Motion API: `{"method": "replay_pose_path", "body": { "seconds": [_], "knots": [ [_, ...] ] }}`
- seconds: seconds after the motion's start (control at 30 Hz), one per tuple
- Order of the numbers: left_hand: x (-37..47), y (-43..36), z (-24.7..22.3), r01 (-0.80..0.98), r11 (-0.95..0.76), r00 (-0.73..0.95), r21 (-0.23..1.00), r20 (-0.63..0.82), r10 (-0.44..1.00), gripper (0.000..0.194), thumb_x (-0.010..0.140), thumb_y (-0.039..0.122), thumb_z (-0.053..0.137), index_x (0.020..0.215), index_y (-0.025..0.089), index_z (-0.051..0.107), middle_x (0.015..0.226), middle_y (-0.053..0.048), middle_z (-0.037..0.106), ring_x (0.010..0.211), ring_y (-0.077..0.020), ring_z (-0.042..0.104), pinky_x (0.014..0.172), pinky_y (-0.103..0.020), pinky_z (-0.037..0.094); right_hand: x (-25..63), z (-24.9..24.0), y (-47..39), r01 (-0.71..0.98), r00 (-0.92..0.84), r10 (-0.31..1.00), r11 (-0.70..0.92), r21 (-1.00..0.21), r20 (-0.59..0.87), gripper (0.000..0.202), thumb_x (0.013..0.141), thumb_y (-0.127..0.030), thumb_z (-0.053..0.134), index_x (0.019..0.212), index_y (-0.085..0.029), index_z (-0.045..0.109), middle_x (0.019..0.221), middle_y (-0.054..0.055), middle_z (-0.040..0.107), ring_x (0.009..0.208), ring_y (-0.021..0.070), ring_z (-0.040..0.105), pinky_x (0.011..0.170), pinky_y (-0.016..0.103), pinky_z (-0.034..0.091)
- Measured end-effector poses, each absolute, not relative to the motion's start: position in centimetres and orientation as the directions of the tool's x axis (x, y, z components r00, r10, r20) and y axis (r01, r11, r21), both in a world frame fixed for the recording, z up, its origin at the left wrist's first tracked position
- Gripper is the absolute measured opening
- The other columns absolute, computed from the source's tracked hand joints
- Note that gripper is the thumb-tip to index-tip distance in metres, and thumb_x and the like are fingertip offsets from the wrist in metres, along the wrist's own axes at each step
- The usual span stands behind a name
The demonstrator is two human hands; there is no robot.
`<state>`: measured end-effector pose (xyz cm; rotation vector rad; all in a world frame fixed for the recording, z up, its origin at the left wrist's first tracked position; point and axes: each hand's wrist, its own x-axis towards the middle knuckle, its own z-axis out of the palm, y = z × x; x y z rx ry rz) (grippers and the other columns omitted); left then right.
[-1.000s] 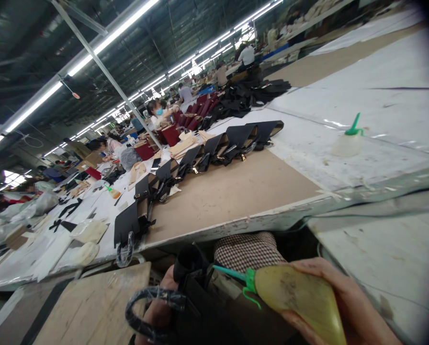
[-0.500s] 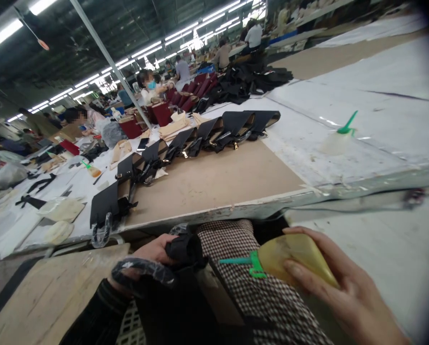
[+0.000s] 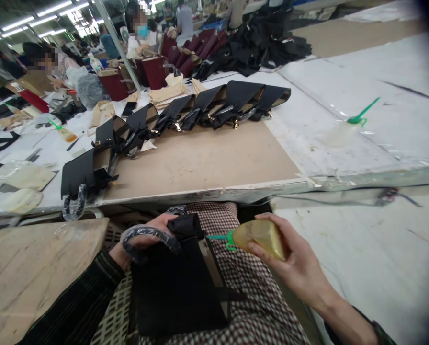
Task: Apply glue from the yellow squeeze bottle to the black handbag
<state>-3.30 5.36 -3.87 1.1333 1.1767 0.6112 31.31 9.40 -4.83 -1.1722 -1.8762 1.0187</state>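
Seated at the near edge of a long tabletop (image 3: 214,163), lap covered in checked fabric. Left hand (image 3: 146,239), fingers closed around the plastic-wrapped handle (image 3: 148,235) of a black handbag (image 3: 174,287) lying flat on the lap, below the tabletop edge. Right hand (image 3: 289,263), fingers gripping a yellowish glue bottle (image 3: 263,237); green nozzle (image 3: 220,237) pointing left, just beside the bag's top edge. Bare brown board on the tabletop between the near edge and a row of black handbags (image 3: 186,112) standing open-topped, contents not discernible. Second squeeze bottle with green nozzle (image 3: 347,127) far right on the white surface, well apart. Wooden board (image 3: 38,258) near left. Dark red bags (image 3: 153,72) and other people far behind.
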Motion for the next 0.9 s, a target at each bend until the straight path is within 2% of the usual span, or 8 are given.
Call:
{"method": "replay_pose_path", "body": {
  "seconds": [0.13,0.23,0.33,0.47,0.6,0.7,0.9],
  "knots": [
    [-3.7,5.4,-4.5,0.201,0.369,0.304,0.907,-0.416,0.857,0.027,0.077,0.025,0.077,0.101,0.013,0.078,0.101,-0.006,0.075,0.095,-0.0244,0.063,0.098,-0.037,0.050,30.8,-5.0,9.7,0.382,-0.458,0.845,0.468,-0.797,0.277,0.049,0.094,-0.049,0.074,0.134,-0.029,0.053,0.124,0.010,0.067,0.105,0.0291,0.069,0.085,0.039,0.061],
    [-3.8,5.3,-4.6,0.193,0.368,0.312,0.910,-0.412,0.856,0.028,0.076,0.022,0.077,0.102,0.013,0.079,0.102,-0.006,0.075,0.095,-0.0237,0.063,0.097,-0.036,0.050,30.8,-4.5,9.5,0.378,-0.518,0.794,0.547,-0.747,0.319,0.048,0.096,-0.045,0.072,0.136,-0.028,0.050,0.122,0.010,0.068,0.105,0.0283,0.069,0.088,0.039,0.060],
    [-3.6,5.2,-4.6,0.172,0.371,0.321,0.913,-0.408,0.855,0.031,0.075,0.022,0.078,0.105,0.014,0.079,0.106,-0.006,0.076,0.100,-0.0253,0.065,0.099,-0.037,0.050,31.2,-4.0,9.2,0.393,-0.560,0.777,0.554,-0.734,0.287,0.046,0.098,-0.044,0.070,0.135,-0.028,0.049,0.121,0.009,0.068,0.102,0.0272,0.070,0.087,0.038,0.059],
    [-3.4,5.2,-4.7,0.144,0.374,0.347,0.916,-0.401,0.848,0.030,0.076,0.025,0.079,0.104,0.015,0.080,0.107,-0.007,0.077,0.105,-0.0288,0.066,0.104,-0.040,0.050,31.9,-4.0,8.6,0.397,-0.624,0.752,0.539,-0.743,0.212,0.042,0.099,-0.045,0.068,0.133,-0.029,0.049,0.117,0.008,0.069,0.096,0.0253,0.071,0.078,0.035,0.060],
    [-3.3,5.3,-4.9,0.106,0.364,0.392,0.925,-0.376,0.840,0.036,0.078,0.026,0.080,0.113,0.016,0.080,0.114,-0.008,0.077,0.114,-0.0306,0.066,0.111,-0.042,0.046,32.3,-4.2,8.3,0.408,-0.637,0.751,0.521,-0.749,0.176,0.042,0.099,-0.045,0.069,0.133,-0.030,0.050,0.115,0.006,0.069,0.093,0.0240,0.071,0.077,0.033,0.060],
    [-3.1,5.5,-4.7,0.106,0.356,0.413,0.929,-0.367,0.834,0.041,0.076,0.026,0.082,0.116,0.017,0.080,0.120,-0.008,0.077,0.119,-0.0320,0.064,0.113,-0.044,0.046,32.0,-4.3,8.4,0.406,-0.596,0.766,0.545,-0.734,0.240,0.044,0.099,-0.046,0.069,0.134,-0.028,0.049,0.118,0.008,0.068,0.099,0.0255,0.071,0.082,0.035,0.060],
    [-2.8,5.4,-4.5,0.100,0.345,0.411,0.933,-0.355,0.840,0.042,0.074,0.026,0.082,0.115,0.019,0.079,0.116,-0.006,0.077,0.121,-0.0318,0.063,0.115,-0.044,0.045,31.0,-4.5,8.8,0.350,-0.529,0.739,0.637,-0.687,0.417,0.050,0.098,-0.043,0.070,0.138,-0.024,0.047,0.120,0.012,0.066,0.104,0.0278,0.068,0.089,0.037,0.060]
  ]
}}
